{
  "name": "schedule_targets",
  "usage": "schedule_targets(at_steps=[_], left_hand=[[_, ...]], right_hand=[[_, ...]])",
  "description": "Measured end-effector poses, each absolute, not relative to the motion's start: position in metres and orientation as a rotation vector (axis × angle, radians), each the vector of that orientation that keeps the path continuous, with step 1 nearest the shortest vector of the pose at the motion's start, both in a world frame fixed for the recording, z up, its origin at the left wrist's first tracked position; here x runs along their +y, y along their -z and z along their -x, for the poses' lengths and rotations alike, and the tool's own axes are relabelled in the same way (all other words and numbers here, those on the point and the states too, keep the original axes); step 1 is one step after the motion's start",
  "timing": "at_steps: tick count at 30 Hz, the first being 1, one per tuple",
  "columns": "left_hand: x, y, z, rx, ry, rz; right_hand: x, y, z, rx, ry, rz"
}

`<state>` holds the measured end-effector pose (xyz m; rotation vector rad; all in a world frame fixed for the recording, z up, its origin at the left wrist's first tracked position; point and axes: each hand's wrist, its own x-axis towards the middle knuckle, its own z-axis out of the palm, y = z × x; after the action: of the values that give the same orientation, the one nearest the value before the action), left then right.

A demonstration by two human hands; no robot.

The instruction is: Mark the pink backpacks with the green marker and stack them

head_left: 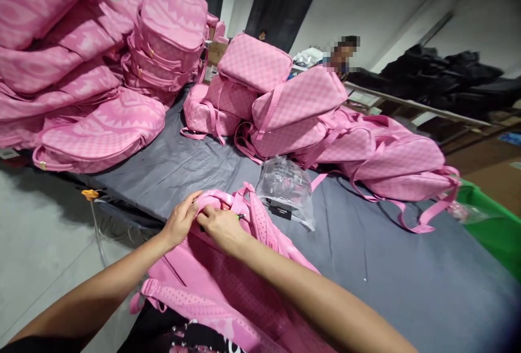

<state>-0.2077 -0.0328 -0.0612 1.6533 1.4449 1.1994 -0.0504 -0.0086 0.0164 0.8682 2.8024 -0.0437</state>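
Pink backpack [228, 282] is lying mesh back panel up at bottom centre of the frame. It's sitting on the near edge of the grey table cover [366, 255], with its lower end hanging off toward the wearer.

Left hand [181, 224] is clenching the carry handle [211, 197] at the pack's top, fingers curled round the loop. Right hand [222, 228] is touching the left, with its fingertips pinching in on the same handle where it joins the pack. A small green-tipped item [240, 216] is poking out just past the right fingers. Can't tell what it is, or whether the hand is gripping it.

A shoulder strap [264, 223] is lying just right of the hands. A clear plastic bag [287, 187] is sitting just beyond that. Stacked pink backpacks are filling the upper left [101, 130] and the middle of the frame [293, 103]. A green bin [496, 228] is showing at the right edge. Another person [342, 55] is standing behind the middle pile.

My read on doing this well:
- The left hand should be anchoring, pulling the loop taut so the right fingertips are working on still, flat webbing.
- The pack is overhanging the edge, so its weight is probably dragging on the handle; bracing it against the body would help.
- The strap and plastic bag should be staying clear of the pinch point.
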Motion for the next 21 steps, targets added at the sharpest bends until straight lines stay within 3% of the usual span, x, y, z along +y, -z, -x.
schedule_targets(at_steps=[4,14,16,19,21], left_hand=[[-0.035,0.065,0.214,1.544,-1.052,-1.726],[-0.068,0.073,0.225,1.62,-0.695,-1.792],[-0.078,0.047,0.21,1.577,-0.637,-1.873],[-0.086,-0.017,0.159,1.241,-0.7,-2.222],[-0.084,-0.065,0.113,0.803,-0.848,-2.506]], right_hand=[[-0.011,-0.023,0.025,2.761,0.12,-0.874],[-0.071,-0.05,-0.071,2.499,0.172,-1.543],[-0.103,-0.048,-0.094,2.421,0.449,-1.675],[-0.154,-0.041,-0.14,1.924,1.25,-1.861],[-0.176,-0.043,-0.173,1.777,1.419,-2.109]])
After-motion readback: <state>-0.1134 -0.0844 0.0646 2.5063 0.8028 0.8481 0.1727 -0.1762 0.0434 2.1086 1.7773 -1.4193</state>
